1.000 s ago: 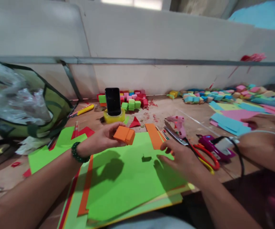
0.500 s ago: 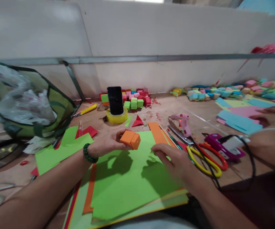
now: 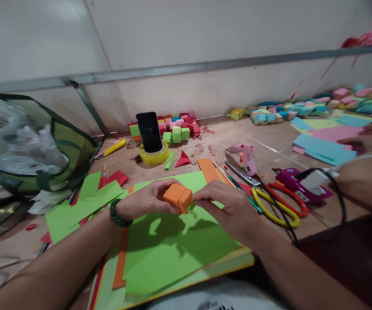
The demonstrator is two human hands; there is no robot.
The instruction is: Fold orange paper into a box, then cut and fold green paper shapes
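Head view, sole view.

Item: orange box (image 3: 176, 196), one, small, apparently folded paper, with a wider cap-like band at its right end. Location: raised above a green sheet (image 3: 160, 258), in the left hand (image 3: 147, 196), tilted, band end toward the right hand (image 3: 229, 206).

Handling, by judgement: very light; fairly stiff along the folded edges, soft in the flat walls, so easily dented. Matte surface, little slip expected. Best taken lightly by the two long sides of the body, near the folds, leaving the band end free; pressing mid-wall could cave it in.

Left grip: narrowed to the width of the box, closed on its body from the left, fingers behind and thumb below. Force cannot be told.

Right grip: fingertips drawn together, almost no gap, at the band end. A green scrap (image 3: 191, 209), thin and flimsy by its look, hangs there and seems to be pinched; contact between fingertips and box is too small to confirm.

Nearby, on the counter (image 3: 263, 144): orange strip (image 3: 209, 170), beyond the right fingers; scissors (image 3: 244, 174), to the right; pink glue gun (image 3: 246, 159), farther back; phone (image 3: 149, 132), leaning upright at a yellow tape roll (image 3: 155, 158).
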